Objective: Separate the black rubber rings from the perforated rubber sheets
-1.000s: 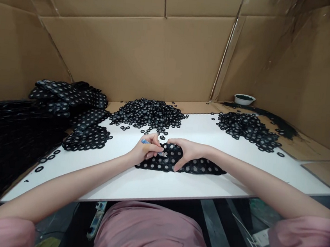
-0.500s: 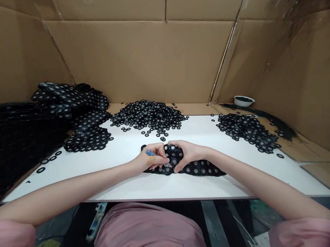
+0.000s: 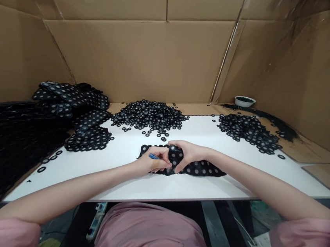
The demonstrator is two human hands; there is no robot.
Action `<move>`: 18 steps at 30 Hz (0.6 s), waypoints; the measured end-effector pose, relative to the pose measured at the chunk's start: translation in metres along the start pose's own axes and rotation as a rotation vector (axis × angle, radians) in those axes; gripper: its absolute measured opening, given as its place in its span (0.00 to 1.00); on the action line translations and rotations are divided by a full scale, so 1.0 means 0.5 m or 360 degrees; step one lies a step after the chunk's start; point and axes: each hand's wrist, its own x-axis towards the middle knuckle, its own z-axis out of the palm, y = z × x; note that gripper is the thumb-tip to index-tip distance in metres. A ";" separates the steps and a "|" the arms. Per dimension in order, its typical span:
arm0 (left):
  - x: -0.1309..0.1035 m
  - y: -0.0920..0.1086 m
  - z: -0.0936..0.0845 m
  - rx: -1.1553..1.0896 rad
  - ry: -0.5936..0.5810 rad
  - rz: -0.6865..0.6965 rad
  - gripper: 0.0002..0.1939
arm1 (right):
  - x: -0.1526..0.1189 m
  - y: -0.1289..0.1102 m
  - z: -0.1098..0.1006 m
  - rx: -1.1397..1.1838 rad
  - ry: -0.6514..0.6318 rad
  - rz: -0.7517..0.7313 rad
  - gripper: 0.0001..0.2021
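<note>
On the white board in front of me lies a black sheet with pale round dots (image 3: 204, 168), bunched up in its middle. My left hand (image 3: 157, 160) is closed around a slim blue-handled tool (image 3: 153, 156) and rests on the sheet's left part. The tool's tip is hidden by my fingers, so its exact kind cannot be made out. From the right, my right hand (image 3: 189, 154) grips the raised middle of the sheet, thumb at the near side and fingers at the far side. The fingertips of both hands nearly meet.
A heap of black rings (image 3: 151, 116) lies behind the hands, with another ring heap (image 3: 248, 132) at right. Folded dotted sheets (image 3: 73, 96) and a large dark pile (image 3: 9, 150) fill the left. A white bowl (image 3: 244, 102) stands back right. Cardboard walls (image 3: 136, 57) enclose the table.
My left hand has moved slightly right, closer to my right hand, and its fingers now cover the tool's tip. My right hand keeps its grip in place.
</note>
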 end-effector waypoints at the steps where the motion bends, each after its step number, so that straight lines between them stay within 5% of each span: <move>1: 0.001 0.001 0.000 -0.0006 -0.0019 -0.0006 0.14 | 0.000 0.001 0.001 0.0003 0.0012 0.0005 0.36; 18: 0.011 0.019 0.007 -0.0241 0.0011 -0.0126 0.16 | -0.012 -0.002 0.001 0.0028 0.0017 -0.0027 0.33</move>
